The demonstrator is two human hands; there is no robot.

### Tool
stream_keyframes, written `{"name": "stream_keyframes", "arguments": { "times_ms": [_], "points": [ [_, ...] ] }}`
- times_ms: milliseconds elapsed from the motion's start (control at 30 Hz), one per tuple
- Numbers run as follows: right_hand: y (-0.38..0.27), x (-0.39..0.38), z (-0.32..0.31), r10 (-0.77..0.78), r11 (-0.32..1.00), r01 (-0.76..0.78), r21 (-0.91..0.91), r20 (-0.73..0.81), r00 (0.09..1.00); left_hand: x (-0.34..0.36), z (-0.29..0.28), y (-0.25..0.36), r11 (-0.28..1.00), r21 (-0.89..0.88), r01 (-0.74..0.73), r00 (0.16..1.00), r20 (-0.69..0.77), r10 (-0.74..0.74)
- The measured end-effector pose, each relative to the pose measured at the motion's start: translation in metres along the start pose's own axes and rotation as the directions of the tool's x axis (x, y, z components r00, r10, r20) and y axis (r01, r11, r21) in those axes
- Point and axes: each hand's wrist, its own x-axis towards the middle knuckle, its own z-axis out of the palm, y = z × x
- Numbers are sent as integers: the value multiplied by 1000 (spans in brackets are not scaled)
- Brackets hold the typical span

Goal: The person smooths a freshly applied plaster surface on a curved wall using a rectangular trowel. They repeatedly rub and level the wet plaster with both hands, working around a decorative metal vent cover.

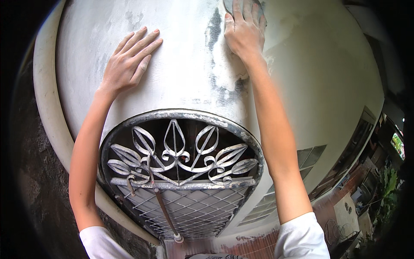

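Both arms reach up to a white wall [181, 64] with dark, worn patches and smears of pale filler. My left hand [131, 58] lies flat against it, fingers stretched and holding nothing. Farther right and higher, my right hand [246, 32] presses a grey piece of sandpaper [228, 5] to the wall. The sandpaper shows partly behind the fingers, and its upper end is cut off by the top of the view. Both hands are dusted white. A long dark patch [214, 28] runs down the wall just left of my right hand.
Below the hands stands an arched opening with a metal grille [176, 151] of leaf shapes above a lattice [189, 207]. A brown rod [166, 211] hangs there. A pale curved pipe [45, 86] borders the left. Tiled floor [250, 247], green plants [388, 185] and clutter lie lower right.
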Motion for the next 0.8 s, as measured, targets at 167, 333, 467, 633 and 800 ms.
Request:
{"name": "stream_keyframes", "arguments": {
  "times_ms": [167,333,467,633,800],
  "points": [
    [-18,-37,-9,71,997,-69,-33,54,996,-2,4,1,994,-79,70,995,-60,-75],
    [-32,-81,-23,98,994,-93,-49,121,988,6,12,14,979,-167,121,981,-127,-143],
    [-51,-132,-42,136,991,-134,-23,226,965,12,15,19,972,-200,120,975,-159,-153],
    [-45,-126,-47,119,993,-121,-14,300,947,15,13,20,969,-229,94,977,-164,-134],
    [-25,-24,-23,132,989,-109,-104,239,962,17,16,24,961,-273,43,981,-170,-92]
  ]
}}
